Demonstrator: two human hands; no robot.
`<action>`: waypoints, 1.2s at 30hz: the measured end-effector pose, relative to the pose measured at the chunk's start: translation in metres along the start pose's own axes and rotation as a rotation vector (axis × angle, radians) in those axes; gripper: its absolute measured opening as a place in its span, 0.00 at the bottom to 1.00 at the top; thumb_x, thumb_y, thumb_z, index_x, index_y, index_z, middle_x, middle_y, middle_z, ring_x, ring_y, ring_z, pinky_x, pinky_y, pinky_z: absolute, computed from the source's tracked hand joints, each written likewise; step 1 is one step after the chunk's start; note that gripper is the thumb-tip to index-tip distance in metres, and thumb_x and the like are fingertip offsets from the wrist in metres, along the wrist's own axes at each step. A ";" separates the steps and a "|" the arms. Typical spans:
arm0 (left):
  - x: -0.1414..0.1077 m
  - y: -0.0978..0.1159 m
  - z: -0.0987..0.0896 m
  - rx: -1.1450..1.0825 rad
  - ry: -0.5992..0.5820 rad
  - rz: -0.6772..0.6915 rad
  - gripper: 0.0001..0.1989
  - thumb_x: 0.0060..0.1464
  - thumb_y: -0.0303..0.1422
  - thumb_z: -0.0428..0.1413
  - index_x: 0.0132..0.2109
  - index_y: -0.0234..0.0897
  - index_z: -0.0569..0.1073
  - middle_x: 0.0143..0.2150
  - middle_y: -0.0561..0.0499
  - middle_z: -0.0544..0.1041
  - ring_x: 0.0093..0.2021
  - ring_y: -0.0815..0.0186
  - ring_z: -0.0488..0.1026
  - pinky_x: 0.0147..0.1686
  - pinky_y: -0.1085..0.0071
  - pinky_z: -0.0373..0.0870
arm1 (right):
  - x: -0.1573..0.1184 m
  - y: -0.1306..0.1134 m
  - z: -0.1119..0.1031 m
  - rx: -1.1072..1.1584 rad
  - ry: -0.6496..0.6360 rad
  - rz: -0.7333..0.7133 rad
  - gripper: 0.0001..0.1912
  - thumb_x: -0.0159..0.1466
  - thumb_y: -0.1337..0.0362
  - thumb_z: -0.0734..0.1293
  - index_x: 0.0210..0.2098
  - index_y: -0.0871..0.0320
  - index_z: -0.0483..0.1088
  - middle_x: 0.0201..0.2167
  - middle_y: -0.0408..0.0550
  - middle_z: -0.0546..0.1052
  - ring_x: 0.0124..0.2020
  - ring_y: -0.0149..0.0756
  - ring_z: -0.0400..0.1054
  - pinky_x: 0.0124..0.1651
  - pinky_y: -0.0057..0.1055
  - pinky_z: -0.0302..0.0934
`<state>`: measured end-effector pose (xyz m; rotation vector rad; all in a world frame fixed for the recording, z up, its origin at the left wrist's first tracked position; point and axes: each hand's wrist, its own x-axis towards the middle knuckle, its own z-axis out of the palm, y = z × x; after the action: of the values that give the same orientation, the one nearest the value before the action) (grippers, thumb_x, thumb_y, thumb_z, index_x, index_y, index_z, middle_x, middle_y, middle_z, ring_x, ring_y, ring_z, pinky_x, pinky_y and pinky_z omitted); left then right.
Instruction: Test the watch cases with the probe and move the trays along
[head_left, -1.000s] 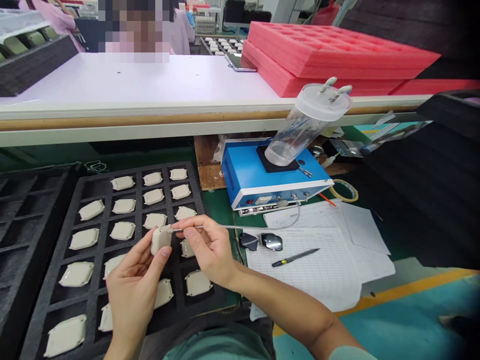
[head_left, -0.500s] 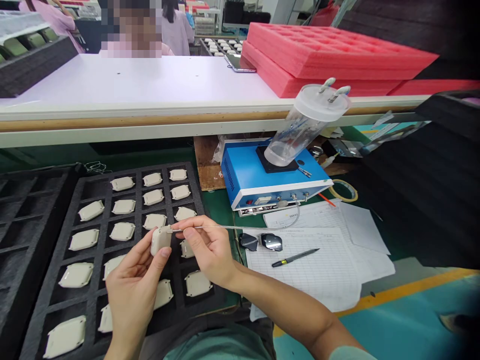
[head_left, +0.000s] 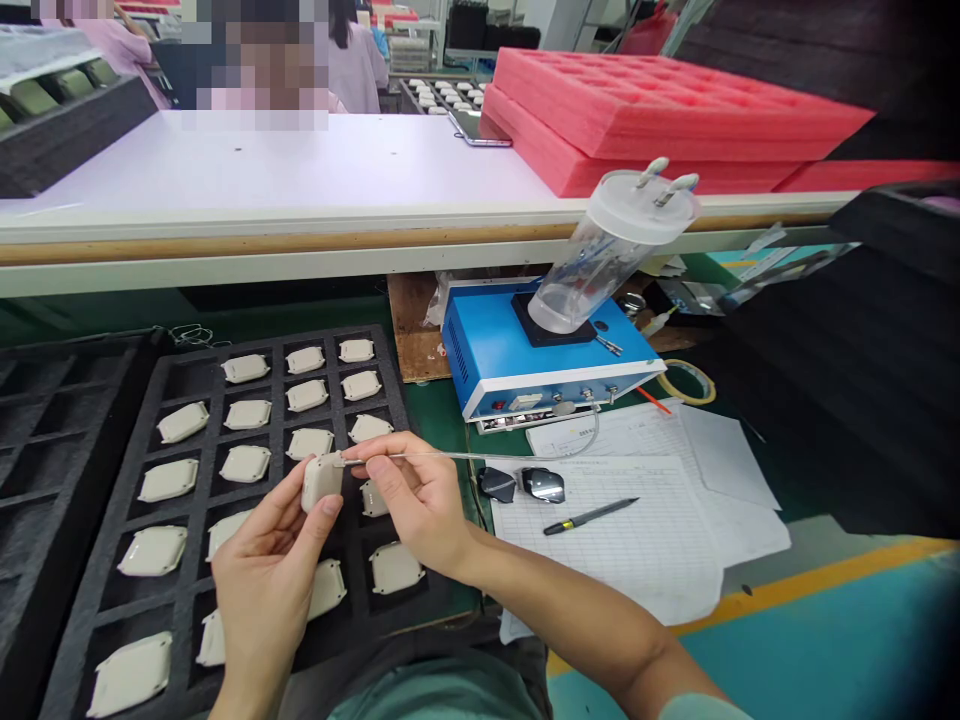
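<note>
My left hand (head_left: 264, 570) pinches a small cream watch case (head_left: 321, 484) between thumb and fingers, tilted up over the black foam tray (head_left: 193, 545). With thumb and forefinger, my right hand (head_left: 424, 508) grips a thin metal tube (head_left: 355, 462). The tube's tip meets the upper right edge of the case; whether it enters a hole there I cannot tell. From the tube a clear hose (head_left: 517, 457) runs right to the front of a blue machine (head_left: 487, 335). Several similar cream cases lie in the tray's compartments below my hands.
A clear cylinder (head_left: 581, 265) stands tilted on the machine. Right of the tray, two dark glossy pieces (head_left: 543, 485) and a pen (head_left: 591, 516) lie on printed sheets (head_left: 637, 570). Red foam trays (head_left: 645, 120) are stacked on the white shelf (head_left: 315, 165). People sit beyond it.
</note>
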<state>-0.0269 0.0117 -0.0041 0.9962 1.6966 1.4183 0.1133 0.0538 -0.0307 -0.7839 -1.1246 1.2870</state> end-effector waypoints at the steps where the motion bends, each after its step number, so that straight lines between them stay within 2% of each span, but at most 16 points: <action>1: 0.000 0.000 0.000 0.006 0.002 0.000 0.24 0.51 0.38 0.74 0.55 0.42 0.84 0.53 0.48 0.85 0.50 0.60 0.85 0.56 0.71 0.81 | 0.000 0.000 0.000 0.000 -0.001 -0.003 0.17 0.73 0.47 0.66 0.44 0.53 0.77 0.36 0.49 0.80 0.38 0.40 0.77 0.50 0.43 0.79; 6: 0.000 0.000 0.000 0.031 0.005 -0.010 0.25 0.51 0.40 0.74 0.56 0.40 0.84 0.54 0.45 0.85 0.51 0.54 0.85 0.60 0.59 0.80 | 0.000 0.000 0.000 -0.002 -0.006 0.001 0.16 0.73 0.47 0.66 0.44 0.53 0.77 0.31 0.47 0.78 0.36 0.40 0.77 0.49 0.44 0.79; 13: 0.000 -0.001 0.000 0.038 0.001 -0.009 0.26 0.52 0.41 0.73 0.57 0.40 0.83 0.54 0.45 0.85 0.52 0.53 0.84 0.61 0.56 0.79 | -0.001 0.001 0.000 0.004 -0.006 0.006 0.16 0.73 0.47 0.66 0.45 0.53 0.77 0.32 0.47 0.78 0.35 0.39 0.76 0.51 0.44 0.79; 20: 0.000 0.000 0.000 0.028 0.006 -0.003 0.25 0.50 0.40 0.74 0.55 0.41 0.84 0.53 0.45 0.85 0.51 0.53 0.85 0.60 0.57 0.80 | 0.000 0.001 -0.001 0.045 -0.008 -0.009 0.13 0.73 0.52 0.67 0.45 0.53 0.77 0.30 0.45 0.77 0.31 0.36 0.73 0.51 0.44 0.79; 23: 0.000 0.000 0.000 0.019 0.001 -0.005 0.24 0.51 0.39 0.73 0.56 0.41 0.84 0.54 0.46 0.85 0.52 0.54 0.85 0.60 0.59 0.80 | 0.000 0.001 -0.001 0.033 -0.006 -0.005 0.14 0.73 0.50 0.67 0.44 0.53 0.77 0.31 0.46 0.77 0.32 0.37 0.73 0.50 0.44 0.79; 27: 0.000 0.000 0.001 0.034 -0.004 -0.010 0.25 0.52 0.39 0.73 0.56 0.41 0.83 0.55 0.45 0.85 0.53 0.52 0.84 0.61 0.55 0.79 | 0.000 0.000 -0.001 -0.027 -0.003 0.013 0.18 0.73 0.46 0.65 0.44 0.52 0.77 0.28 0.46 0.76 0.35 0.40 0.76 0.48 0.44 0.79; 31: 0.000 -0.001 0.000 0.032 -0.006 -0.013 0.25 0.52 0.40 0.73 0.57 0.40 0.83 0.55 0.44 0.84 0.54 0.51 0.84 0.62 0.54 0.79 | 0.000 0.000 -0.001 -0.026 -0.010 0.006 0.18 0.73 0.46 0.65 0.44 0.53 0.77 0.30 0.47 0.77 0.35 0.40 0.76 0.48 0.44 0.79; 36: 0.000 -0.001 -0.001 0.025 -0.002 -0.014 0.24 0.51 0.39 0.73 0.55 0.42 0.84 0.54 0.47 0.85 0.52 0.55 0.85 0.60 0.60 0.80 | -0.001 0.002 -0.001 -0.019 -0.005 0.008 0.17 0.73 0.47 0.65 0.44 0.52 0.77 0.31 0.46 0.78 0.36 0.40 0.76 0.50 0.44 0.79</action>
<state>-0.0279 0.0115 -0.0047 0.9969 1.7206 1.3902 0.1135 0.0536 -0.0328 -0.8007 -1.1403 1.2872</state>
